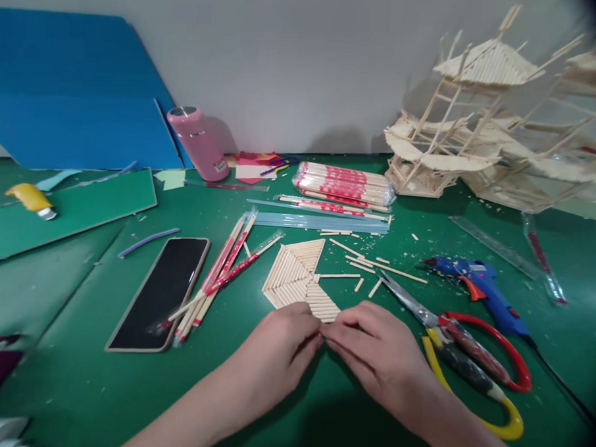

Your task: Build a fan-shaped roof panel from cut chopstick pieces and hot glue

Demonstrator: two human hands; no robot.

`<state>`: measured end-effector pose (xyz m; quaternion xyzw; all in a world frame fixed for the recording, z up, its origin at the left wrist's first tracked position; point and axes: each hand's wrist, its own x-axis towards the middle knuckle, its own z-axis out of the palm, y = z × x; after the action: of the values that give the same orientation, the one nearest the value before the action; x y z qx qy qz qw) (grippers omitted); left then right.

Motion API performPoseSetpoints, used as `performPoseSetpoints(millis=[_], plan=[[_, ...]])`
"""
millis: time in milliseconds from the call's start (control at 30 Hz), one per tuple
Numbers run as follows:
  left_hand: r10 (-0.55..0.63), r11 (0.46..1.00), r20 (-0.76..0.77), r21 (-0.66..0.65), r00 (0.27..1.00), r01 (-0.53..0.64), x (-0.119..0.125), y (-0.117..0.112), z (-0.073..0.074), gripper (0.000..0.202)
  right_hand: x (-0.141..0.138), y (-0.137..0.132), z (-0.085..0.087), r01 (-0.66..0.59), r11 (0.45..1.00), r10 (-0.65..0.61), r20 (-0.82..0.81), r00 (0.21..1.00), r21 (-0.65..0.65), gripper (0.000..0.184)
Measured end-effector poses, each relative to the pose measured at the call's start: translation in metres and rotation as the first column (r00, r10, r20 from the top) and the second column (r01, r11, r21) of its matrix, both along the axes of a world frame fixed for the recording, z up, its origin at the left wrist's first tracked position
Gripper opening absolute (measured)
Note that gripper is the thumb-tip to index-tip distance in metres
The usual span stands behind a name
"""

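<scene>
A flat piece of short wooden sticks, glued side by side in wedge-shaped sections, lies on the green table with a gap on its right side. At its near edge my left hand and my right hand come together, fingertips pinched and almost touching. Whatever is between the fingers is hidden by them. Cut sticks lie just to the right of the piece. Large scissors with red and yellow handles rest beside my right hand, blades partly apart. Behind them is a blue glue gun.
Wrapped chopsticks lie by a phone on the left. A plastic-wrapped chopstick bundle and a pink bottle stand farther back. Stick-built pagoda models occupy the back right. A yellow cutter sits at far left.
</scene>
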<state>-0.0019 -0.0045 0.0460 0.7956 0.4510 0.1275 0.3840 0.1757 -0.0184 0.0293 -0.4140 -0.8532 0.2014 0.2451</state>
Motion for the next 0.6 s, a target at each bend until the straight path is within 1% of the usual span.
performPoseSetpoints(millis=[100,200,267,367,433,500,600], plan=[[0.005,1.000,-0.004,-0.008,1.000,-0.005,-0.002,-0.009,-0.004,0.023,-0.001,-0.005,-0.009,-0.002,1.000,0.002,0.038,0.999,0.009,0.018],[0.002,1.000,0.010,-0.025,1.000,-0.002,-0.004,-0.014,-0.008,0.022,0.000,-0.007,-0.011,-0.009,0.999,0.007,0.059,0.998,0.033,0.016],[-0.008,1.000,0.012,-0.027,1.000,0.009,-0.008,-0.014,-0.009,0.022,0.002,-0.007,-0.012,-0.011,0.999,0.008,0.094,0.996,0.035,0.015],[-0.026,1.000,-0.025,0.006,0.999,0.026,-0.017,-0.009,-0.008,0.022,0.007,-0.003,-0.013,-0.024,0.999,0.020,0.163,0.986,0.024,0.016],[-0.025,0.998,-0.057,0.051,0.998,0.028,-0.025,-0.002,-0.007,0.021,0.013,0.003,-0.014,-0.007,0.998,-0.004,0.186,0.982,0.057,0.017],[0.008,0.991,-0.071,0.134,0.997,0.001,-0.032,0.005,-0.007,0.020,0.020,0.010,-0.015,0.027,0.994,-0.046,0.178,0.983,0.106,0.020],[0.107,0.946,-0.039,0.310,0.993,-0.090,-0.038,0.012,-0.015,0.020,0.025,0.016,-0.016,0.056,0.989,-0.076,0.147,0.986,0.136,0.021]])
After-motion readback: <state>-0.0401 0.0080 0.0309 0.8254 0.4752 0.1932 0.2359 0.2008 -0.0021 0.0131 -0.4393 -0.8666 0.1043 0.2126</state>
